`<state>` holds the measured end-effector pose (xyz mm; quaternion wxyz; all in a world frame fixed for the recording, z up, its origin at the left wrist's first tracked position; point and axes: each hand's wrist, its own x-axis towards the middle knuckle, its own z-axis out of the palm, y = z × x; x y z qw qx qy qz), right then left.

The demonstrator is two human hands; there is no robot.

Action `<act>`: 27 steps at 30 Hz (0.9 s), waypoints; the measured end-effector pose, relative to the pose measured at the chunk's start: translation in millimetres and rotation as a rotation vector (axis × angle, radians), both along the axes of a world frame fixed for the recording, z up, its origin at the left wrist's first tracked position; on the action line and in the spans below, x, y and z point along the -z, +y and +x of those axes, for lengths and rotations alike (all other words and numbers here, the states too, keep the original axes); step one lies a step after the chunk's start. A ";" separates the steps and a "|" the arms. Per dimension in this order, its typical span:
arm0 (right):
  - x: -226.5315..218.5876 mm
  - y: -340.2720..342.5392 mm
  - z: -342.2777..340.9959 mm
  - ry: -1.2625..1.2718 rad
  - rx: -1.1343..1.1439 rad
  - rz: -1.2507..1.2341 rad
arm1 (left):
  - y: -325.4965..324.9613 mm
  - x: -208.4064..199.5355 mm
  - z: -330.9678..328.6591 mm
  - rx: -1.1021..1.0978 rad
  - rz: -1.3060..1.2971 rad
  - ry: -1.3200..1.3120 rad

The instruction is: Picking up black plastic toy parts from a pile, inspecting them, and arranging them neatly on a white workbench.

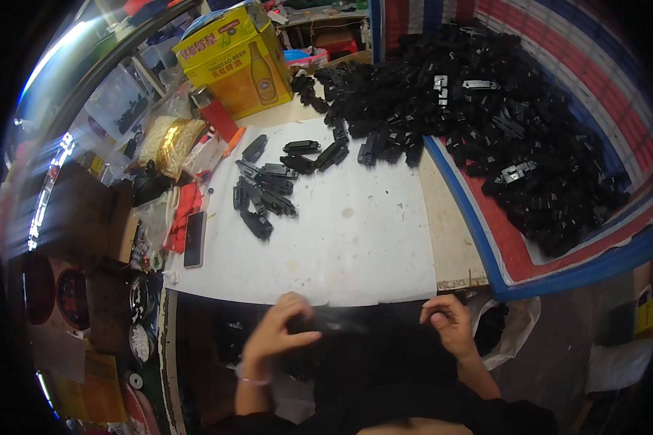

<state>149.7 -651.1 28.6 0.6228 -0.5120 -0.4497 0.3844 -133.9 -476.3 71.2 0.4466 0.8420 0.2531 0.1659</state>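
Note:
Just in front of the table's near edge, my left hand (281,330) hangs over my dark lap, its thumb stretched away from the bent, slightly blurred fingers. Nothing shows in it. Off to the right, my right hand (450,326) is raised with loosely curled fingers and also appears to hold nothing. Between the two hands a dark, blurred shape (341,321) with a greyish sheen shows against black; its kind cannot be made out. Farther up, several black plastic clip-like parts (265,190) lie in a loose cluster on the white table sheet (348,246).
A large heap of similar black parts (515,130) fills a striped cloth-lined bin (508,254) at right and spills onto the table. At left are a phone (194,239), red cloth (183,210), a red-bodied bottle (214,114) and a yellow carton (232,69). A white bag (524,326) stands below right.

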 end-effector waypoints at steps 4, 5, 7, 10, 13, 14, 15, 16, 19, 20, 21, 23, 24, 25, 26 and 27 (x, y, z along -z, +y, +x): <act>5.3 3.4 8.3 0.057 0.084 -0.045 | 33.7 -10.1 -52.7 -0.004 0.033 0.701; 4.1 4.3 8.4 0.023 0.104 -0.060 | 46.3 -2.9 -54.6 -0.110 0.155 0.655; 5.9 7.9 2.1 0.025 0.099 -0.065 | 78.8 29.8 -54.9 -0.283 0.445 0.555; 5.9 10.6 -6.6 0.025 0.060 -0.062 | 117.4 41.8 -35.8 -0.468 1.054 0.705; -5.3 9.3 -12.7 -0.049 -0.022 -0.113 | 167.8 62.6 -40.5 -0.396 1.198 0.570; -4.5 7.8 -12.4 -0.053 -0.018 -0.109 | 170.6 61.5 -39.5 -0.397 1.202 0.563; -3.0 5.2 -12.3 -0.042 -0.008 -0.125 | 171.8 58.8 -39.4 -0.314 1.217 0.594; -2.0 3.2 -11.7 -0.035 0.009 -0.142 | 173.8 57.2 -36.1 -0.227 1.232 0.615; 9.6 3.0 -7.4 0.067 0.077 -0.158 | 141.0 53.0 -8.7 -0.270 0.944 0.283; 15.6 3.4 -6.6 0.065 0.103 -0.163 | 124.7 51.4 7.1 -0.267 0.831 0.178; 22.9 6.5 -6.6 0.061 0.071 -0.164 | 107.4 55.1 15.4 -0.251 0.661 0.017; 23.9 14.8 -9.6 0.064 0.036 -0.170 | 63.8 61.5 36.1 -0.213 0.141 -0.310; 18.3 25.2 -15.7 0.151 -0.008 -0.144 | 39.4 61.7 50.8 -0.183 -0.215 -0.478; 11.4 31.4 -22.6 0.238 -0.054 -0.111 | 17.5 53.7 62.8 -0.085 -0.336 -0.562; 11.3 32.6 -28.7 0.243 -0.055 -0.114 | -1.3 50.8 72.2 0.009 -0.457 -0.645; 10.8 33.2 -33.2 0.306 -0.061 -0.085 | -16.5 52.5 82.3 0.049 -0.472 -0.699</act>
